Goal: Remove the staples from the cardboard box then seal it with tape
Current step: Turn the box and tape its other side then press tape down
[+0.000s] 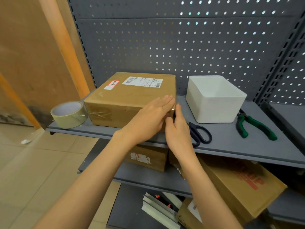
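On the grey shelf (231, 144), the cardboard box (128, 100) lies flat, label side up, its long axis running from front-left to rear-right toward the pegboard (181, 47). Left hand (148, 119): fingers straight and together, pressed flat on the box's near right corner. Right hand (178, 129): fingers extended against the box's right side, touching, nothing held. Tape roll (68, 114) sits touching the box's left face. Scissors (199, 133), white bin (214, 100) and green pliers (254, 126) lie to the right.
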`<state>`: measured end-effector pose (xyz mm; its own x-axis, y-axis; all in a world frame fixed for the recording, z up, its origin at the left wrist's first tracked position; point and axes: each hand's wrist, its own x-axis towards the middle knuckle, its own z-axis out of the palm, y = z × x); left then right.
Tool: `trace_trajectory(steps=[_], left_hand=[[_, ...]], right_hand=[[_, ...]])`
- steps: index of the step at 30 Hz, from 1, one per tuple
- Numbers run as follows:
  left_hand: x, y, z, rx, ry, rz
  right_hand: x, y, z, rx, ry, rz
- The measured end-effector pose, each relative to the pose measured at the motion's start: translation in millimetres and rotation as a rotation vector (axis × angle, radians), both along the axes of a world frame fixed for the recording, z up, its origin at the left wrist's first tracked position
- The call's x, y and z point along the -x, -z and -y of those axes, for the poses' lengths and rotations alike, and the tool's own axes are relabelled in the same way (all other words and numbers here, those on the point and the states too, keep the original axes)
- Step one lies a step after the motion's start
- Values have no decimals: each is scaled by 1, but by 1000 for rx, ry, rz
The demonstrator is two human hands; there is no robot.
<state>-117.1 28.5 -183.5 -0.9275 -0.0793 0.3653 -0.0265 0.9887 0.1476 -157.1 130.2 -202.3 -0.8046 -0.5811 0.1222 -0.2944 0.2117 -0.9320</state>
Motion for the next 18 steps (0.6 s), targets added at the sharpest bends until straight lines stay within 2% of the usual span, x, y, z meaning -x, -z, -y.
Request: trace_trajectory(steps=[3,5,12,18], left_hand=[[-7,-6,0,-176,25,14],[-14,-10,1,-247,10,-44],[-60,-22,31,-257,-185,-359],[-105,-19,69,-231,-476,-454]], right_hand=[[1,-2,-3,-1,-18,-15],[2,-2,-6,-6,-15,-54],[0,-9,-7,-34,15,-295],[-10,-17,5,-34,-6,-554]])
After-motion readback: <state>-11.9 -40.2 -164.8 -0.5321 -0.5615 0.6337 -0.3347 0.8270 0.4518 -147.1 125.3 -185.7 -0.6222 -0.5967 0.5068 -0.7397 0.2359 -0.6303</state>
